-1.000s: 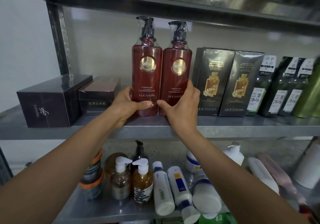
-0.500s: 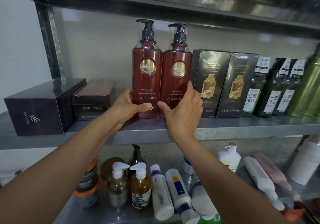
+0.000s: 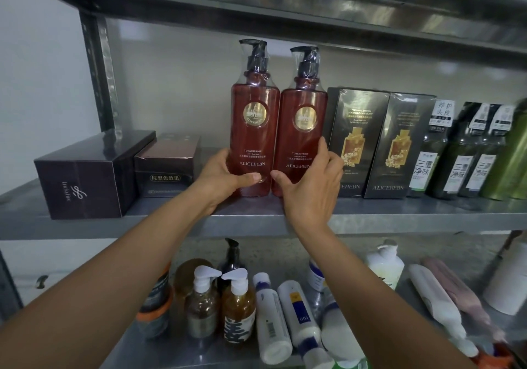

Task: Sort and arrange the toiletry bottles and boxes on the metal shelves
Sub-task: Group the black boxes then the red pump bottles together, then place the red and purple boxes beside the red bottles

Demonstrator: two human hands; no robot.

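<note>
Two tall dark red pump bottles stand upright side by side on the middle metal shelf. My left hand grips the base of the left red bottle, thumb across its front. My right hand grips the base of the right red bottle, fingers wrapped round its right side. The two bottles touch each other. Right of them stand two black gold-printed boxes, the nearer one against the right bottle.
Two dark boxes sit at the shelf's left, with a gap between them and the red bottles. Dark green bottles line the right end. The lower shelf holds several pump bottles and lying white tubes. A shelf post rises at left.
Both hands keep the same hold on the two red bottles. The view has shifted slightly; the bottles look a little closer to the black boxes.
</note>
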